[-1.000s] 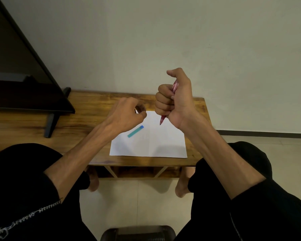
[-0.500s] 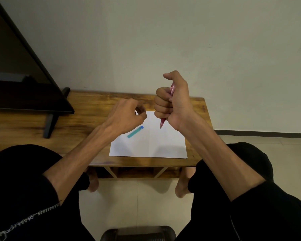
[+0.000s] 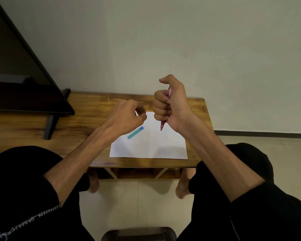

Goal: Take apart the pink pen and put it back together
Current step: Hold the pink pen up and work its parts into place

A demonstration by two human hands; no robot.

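Note:
My right hand point(image 3: 170, 103) is a closed fist around the pink pen point(image 3: 162, 125), held upright above the white paper point(image 3: 151, 145). The pen's tip points down out of the bottom of the fist, and a bit of pink barrel shows under the bent thumb. My left hand point(image 3: 127, 115) hovers over the paper's far left corner with fingers curled and thumb near the forefinger. Whether it pinches a small part I cannot tell. A short teal and blue pen piece point(image 3: 135, 132) lies on the paper just below my left hand.
The paper lies on a low wooden table point(image 3: 87, 108) against a pale wall. A dark screen on a black stand point(image 3: 24, 75) takes up the table's left end. My knees in black clothing flank the table's front edge.
My right fist with the pen has sunk slightly toward the paper, and the thumb has bent down over the pen's top. My left hand has barely shifted.

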